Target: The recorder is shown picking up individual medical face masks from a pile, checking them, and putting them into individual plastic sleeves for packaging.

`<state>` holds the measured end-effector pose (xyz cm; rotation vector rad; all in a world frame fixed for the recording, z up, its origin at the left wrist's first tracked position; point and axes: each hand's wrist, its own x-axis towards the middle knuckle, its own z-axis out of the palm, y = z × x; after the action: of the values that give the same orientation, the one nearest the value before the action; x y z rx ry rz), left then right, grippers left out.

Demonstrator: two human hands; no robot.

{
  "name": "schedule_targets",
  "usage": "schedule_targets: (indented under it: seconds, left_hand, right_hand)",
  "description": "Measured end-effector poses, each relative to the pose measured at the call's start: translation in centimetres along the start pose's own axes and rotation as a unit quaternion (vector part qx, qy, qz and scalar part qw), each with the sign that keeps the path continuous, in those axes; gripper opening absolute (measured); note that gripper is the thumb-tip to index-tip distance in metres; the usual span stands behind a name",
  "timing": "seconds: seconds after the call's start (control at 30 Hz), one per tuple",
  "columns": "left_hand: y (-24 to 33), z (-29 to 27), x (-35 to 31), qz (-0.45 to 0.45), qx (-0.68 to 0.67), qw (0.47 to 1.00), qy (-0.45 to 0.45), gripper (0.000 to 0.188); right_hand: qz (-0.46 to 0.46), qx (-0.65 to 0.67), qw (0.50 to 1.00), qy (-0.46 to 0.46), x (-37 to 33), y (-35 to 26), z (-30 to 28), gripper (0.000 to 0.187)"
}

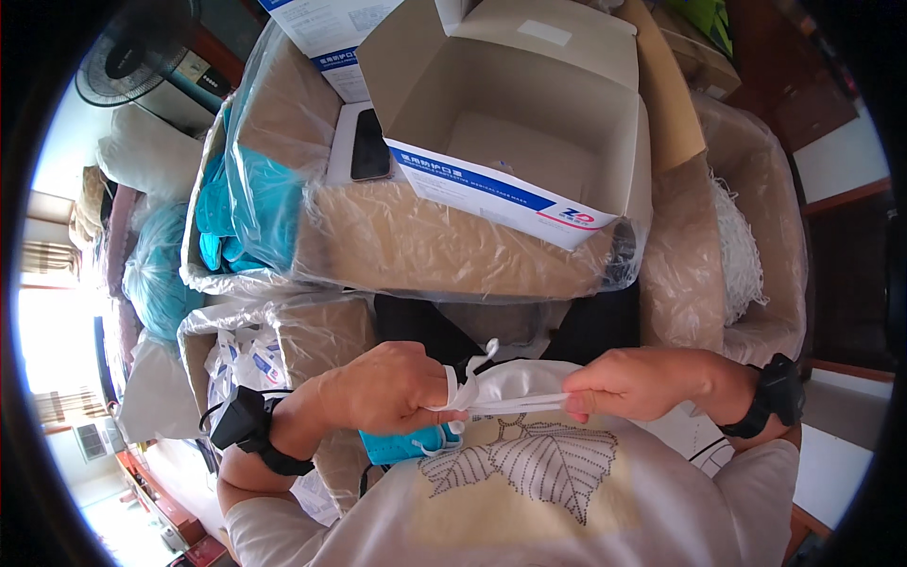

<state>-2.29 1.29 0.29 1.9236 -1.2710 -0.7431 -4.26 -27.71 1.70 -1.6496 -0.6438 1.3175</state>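
Note:
In front of my chest a white elastic cord (518,406) is stretched sideways between my two hands. My left hand (392,386) is closed, with the cord pinched at the thumb and looped by the fingers; a short loose end of it sticks up there. At the other end, my right hand (628,383) grips the cord between thumb and fingers. Just under my left hand lies a bundle of blue face masks (404,446) with white ear loops on it, partly hidden by the hand. How the cord joins the masks cannot be made out.
An open cardboard mask box (520,142) stands ahead on a plastic-wrapped carton, beside a dark phone (371,144). Left are a lined carton of blue masks (227,213) and one of white packets (248,364). A carton at right holds white cords (740,255). A fan (132,66) stands far left.

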Motion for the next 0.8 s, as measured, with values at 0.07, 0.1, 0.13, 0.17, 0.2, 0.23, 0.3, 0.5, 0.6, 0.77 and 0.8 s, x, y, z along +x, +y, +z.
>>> schedule_targets:
  seconds: [0.07, 0.1, 0.13, 0.17, 0.2, 0.23, 0.3, 0.5, 0.6, 0.77, 0.8]
  left_hand:
    - [0.3, 0.1, 0.2, 0.009, -0.003, 1.0, 0.0, 0.026]
    - [0.5, 0.1, 0.3, 0.015, -0.004, 1.0, 0.0, 0.023]
    - [0.7, 0.1, 0.4, 0.019, -0.012, 1.0, 0.001, 0.02]
    - [1.0, 0.1, 0.5, 0.024, -0.021, 1.0, 0.002, 0.018]
    - [1.2, 0.1, 0.5, 0.027, -0.028, 0.999, 0.003, 0.015]
    - [1.5, 0.1, 0.5, 0.027, -0.02, 0.999, -0.014, 0.011]
    - [1.7, 0.3, 0.4, 0.025, -0.003, 0.999, -0.048, 0.009]
    - [1.8, 0.4, 0.5, 0.034, -0.014, 0.999, -0.029, 0.009]
    - [0.3, -0.6, -2.1, -0.019, 0.061, 0.998, 0.005, 0.007]
    - [-1.4, -1.6, -5.4, -0.301, -0.175, 0.897, 0.271, 0.021]
    - [-1.6, -1.5, -5.2, -0.297, -0.193, 0.882, 0.31, 0.023]
  right_hand:
    - [0.031, 0.008, 0.999, -0.021, -0.9, -0.1, -0.1, 0.025]
    - [0.039, 0.017, 0.999, -0.029, -1.4, -0.1, -0.1, 0.025]
    - [0.046, 0.026, 0.998, -0.038, -1.8, -0.1, -0.1, 0.026]
    - [0.054, 0.035, 0.997, -0.046, -2.2, 0.1, 0.0, 0.027]
    - [0.044, 0.053, 0.996, -0.051, -2.6, 0.4, 0.1, 0.027]
    - [0.034, 0.071, 0.995, -0.056, -3.0, 0.7, 0.5, 0.028]
    - [0.034, 0.094, 0.993, -0.067, -3.6, 1.1, 0.6, 0.029]
    - [0.059, 0.109, 0.988, -0.095, -4.6, 1.7, -0.2, 0.027]
    - [0.105, 0.123, 0.984, -0.075, -5.7, 3.3, -1.4, 0.025]
    - [0.163, 0.378, 0.899, 0.148, -4.5, 12.1, -1.2, 0.017]
    - [0.143, 0.412, 0.884, 0.17, -2.3, 13.2, -0.9, 0.016]
